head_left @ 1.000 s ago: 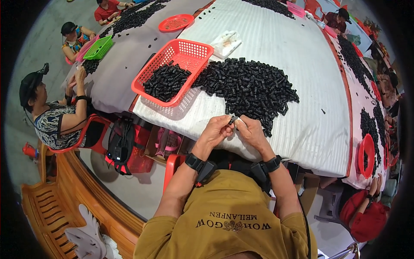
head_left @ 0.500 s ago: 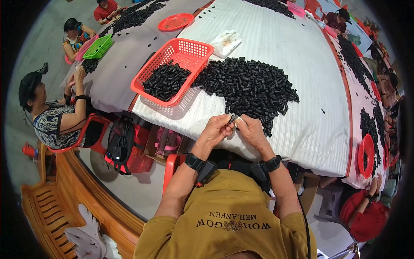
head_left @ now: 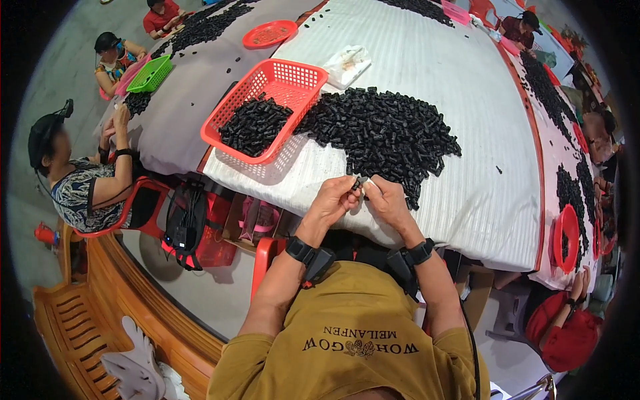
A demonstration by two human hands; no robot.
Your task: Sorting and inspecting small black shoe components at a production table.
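At the table's near edge, my two hands meet fingertip to fingertip. Between the thumb and fingers of my left hand (head_left: 337, 200) is a small black plastic piece (head_left: 358, 185), partly covered by the fingertips. My right hand (head_left: 388, 202) is closed in a pinch right beside it, touching the same spot; a thin greyish edge shows there, too small to name. Just beyond my fingers spreads a large heap of similar black pieces (head_left: 387, 130). To its left stands a red plastic basket (head_left: 308, 72) with more black pieces piled in its near half.
A white cloth (head_left: 480, 180) covers the table. Behind the heap lies a crumpled white plastic packet (head_left: 348, 65), and farther back a red round tray (head_left: 270, 33). A person (head_left: 87, 173) sits at the left, near a green basket (head_left: 151, 73). Other people work around the tables.
My hands stay at almost the same place, with only slight finger movement around the black piece. The view has shifted a little; the basket and heap have not moved.
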